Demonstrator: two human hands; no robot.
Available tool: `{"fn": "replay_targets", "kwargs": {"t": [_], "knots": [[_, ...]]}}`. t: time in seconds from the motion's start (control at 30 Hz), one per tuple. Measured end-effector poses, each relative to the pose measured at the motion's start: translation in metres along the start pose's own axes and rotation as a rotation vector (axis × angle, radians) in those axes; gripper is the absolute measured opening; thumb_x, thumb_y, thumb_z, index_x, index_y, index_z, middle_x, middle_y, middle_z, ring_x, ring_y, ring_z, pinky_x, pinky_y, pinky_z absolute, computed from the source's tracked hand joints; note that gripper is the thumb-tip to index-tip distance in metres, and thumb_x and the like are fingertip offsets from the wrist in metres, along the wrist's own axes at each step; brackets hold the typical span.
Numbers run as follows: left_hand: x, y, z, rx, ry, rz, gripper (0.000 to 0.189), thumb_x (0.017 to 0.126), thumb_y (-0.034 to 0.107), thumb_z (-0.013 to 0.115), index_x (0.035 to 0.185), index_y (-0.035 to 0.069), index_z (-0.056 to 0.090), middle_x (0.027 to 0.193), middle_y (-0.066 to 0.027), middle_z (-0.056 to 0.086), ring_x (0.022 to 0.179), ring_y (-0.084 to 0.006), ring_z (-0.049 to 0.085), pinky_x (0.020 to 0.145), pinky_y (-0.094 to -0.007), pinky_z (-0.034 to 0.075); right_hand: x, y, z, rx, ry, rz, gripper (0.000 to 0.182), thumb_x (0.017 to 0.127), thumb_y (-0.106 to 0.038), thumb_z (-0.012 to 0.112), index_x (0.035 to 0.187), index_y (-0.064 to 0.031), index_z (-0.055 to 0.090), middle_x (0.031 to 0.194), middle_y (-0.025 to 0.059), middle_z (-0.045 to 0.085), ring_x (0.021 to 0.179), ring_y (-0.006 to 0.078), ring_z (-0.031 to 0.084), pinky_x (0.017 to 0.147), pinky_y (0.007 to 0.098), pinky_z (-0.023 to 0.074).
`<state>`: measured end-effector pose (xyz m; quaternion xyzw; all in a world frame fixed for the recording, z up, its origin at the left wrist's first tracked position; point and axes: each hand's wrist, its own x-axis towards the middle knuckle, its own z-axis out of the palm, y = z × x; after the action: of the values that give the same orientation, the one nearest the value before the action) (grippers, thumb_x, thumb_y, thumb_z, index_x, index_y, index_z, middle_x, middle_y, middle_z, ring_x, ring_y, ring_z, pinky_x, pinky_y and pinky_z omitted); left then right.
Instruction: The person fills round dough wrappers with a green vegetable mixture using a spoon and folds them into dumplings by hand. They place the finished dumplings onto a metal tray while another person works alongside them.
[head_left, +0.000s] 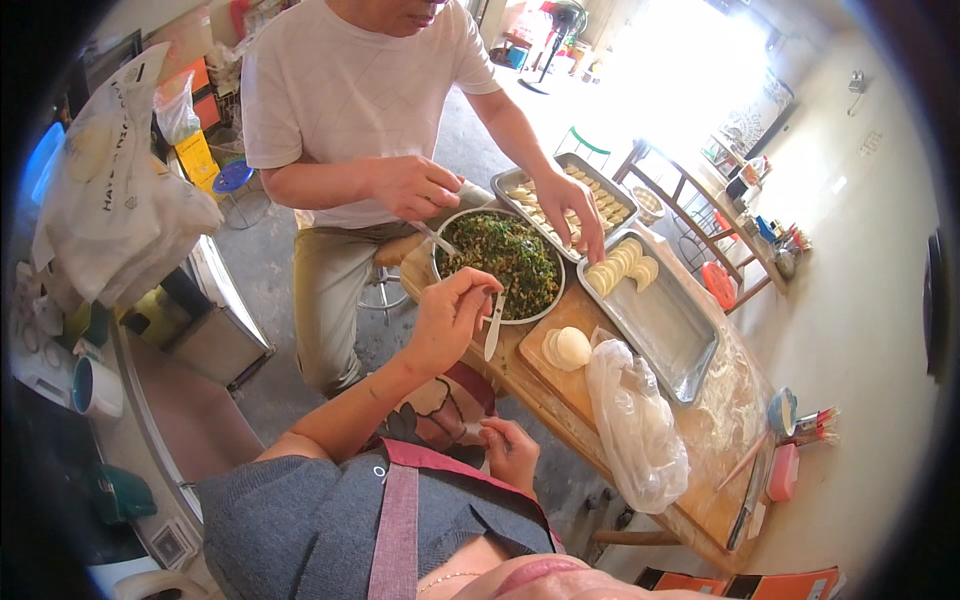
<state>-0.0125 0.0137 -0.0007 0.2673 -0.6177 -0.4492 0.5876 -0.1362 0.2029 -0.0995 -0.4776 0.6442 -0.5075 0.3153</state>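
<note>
My left hand (454, 319) is over the near rim of a round metal bowl (556, 304) filled with chopped green filling (504, 251). Its thumb and fingertips are close together beside the white handle of a utensil (493, 330) at the rim; whether they grip it is unclear. Low before my apron is my right hand (511, 454), its fingers curled; I cannot tell whether something is in it. Round dough wrappers (568, 349) are stacked on a wooden board (551, 379), beside a clear plastic bag (637, 427). Crescent dumplings (619, 268) line one end of a metal tray (667, 330).
Across the bowl sits a co-worker (352, 97), one hand (574, 210) at the dumplings and the other (424, 187) near a second utensil (441, 238). Another tray (517, 180) holds many dumplings. A knife (742, 517) and a rolling pin (742, 465) lie on the floured table (724, 397).
</note>
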Motion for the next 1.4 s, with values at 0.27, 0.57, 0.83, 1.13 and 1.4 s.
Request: {"fn": "replay_targets", "kwargs": {"t": [0.27,0.57,0.83,1.13,1.4], "knots": [[-0.004,0.011,-0.008,0.155,-0.049,-0.003,0.034,0.105,0.020,0.058,0.079,-0.001,0.060,0.058,-0.0005,0.047,0.058,-0.0039,0.038,0.050,-0.0279,0.031,-0.002,0.008,0.009,-0.040,0.085,-0.223,0.011,0.080,0.002,0.075,0.085,0.0013,0.065,0.078,0.0073,0.065,0.074,0.0144,0.064,0.069,0.0274,0.0511],[-0.006,0.005,-0.007,0.097,-0.010,0.021,0.037,0.105,0.023,0.059,0.076,0.000,0.057,0.057,-0.0004,0.044,0.057,-0.0047,0.035,0.050,-0.0287,0.028,-0.002,0.012,0.004,0.038,0.082,-0.178,0.011,0.091,-0.004,0.063,0.081,0.0009,0.064,0.072,0.0068,0.063,0.068,0.0148,0.061,0.064,0.0283,0.0490],[-0.007,0.003,-0.008,0.097,-0.010,0.012,0.038,0.105,0.024,0.058,0.075,0.001,0.058,0.058,0.0005,0.044,0.057,-0.0049,0.034,0.050,-0.0289,0.028,-0.002,0.013,-0.003,-0.110,0.059,-0.178,0.032,0.100,-0.024,0.056,0.079,-0.0001,0.063,0.070,0.0062,0.062,0.066,0.0153,0.060,0.061,0.0303,0.0472],[-0.008,0.007,-0.012,0.080,-0.044,-0.056,0.037,0.105,0.023,0.058,0.076,0.001,0.060,0.057,0.0008,0.043,0.057,-0.0047,0.034,0.050,-0.0282,0.028,0.005,0.007,0.005,-0.029,0.166,-0.177,0.007,0.084,0.000,0.073,0.081,0.0025,0.067,0.075,0.0080,0.070,0.074,0.0160,0.067,0.074,0.0294,0.0539],[-0.008,0.004,-0.012,0.043,-0.048,-0.102,0.035,0.105,0.023,0.058,0.077,0.001,0.061,0.058,0.0010,0.045,0.057,-0.0045,0.035,0.051,-0.0279,0.028,0.001,0.018,0.006,0.114,0.124,-0.124,0.006,0.090,0.005,0.063,0.087,0.0047,0.068,0.082,0.0128,0.074,0.077,0.0172,0.070,0.075,0.0296,0.0560]]}}
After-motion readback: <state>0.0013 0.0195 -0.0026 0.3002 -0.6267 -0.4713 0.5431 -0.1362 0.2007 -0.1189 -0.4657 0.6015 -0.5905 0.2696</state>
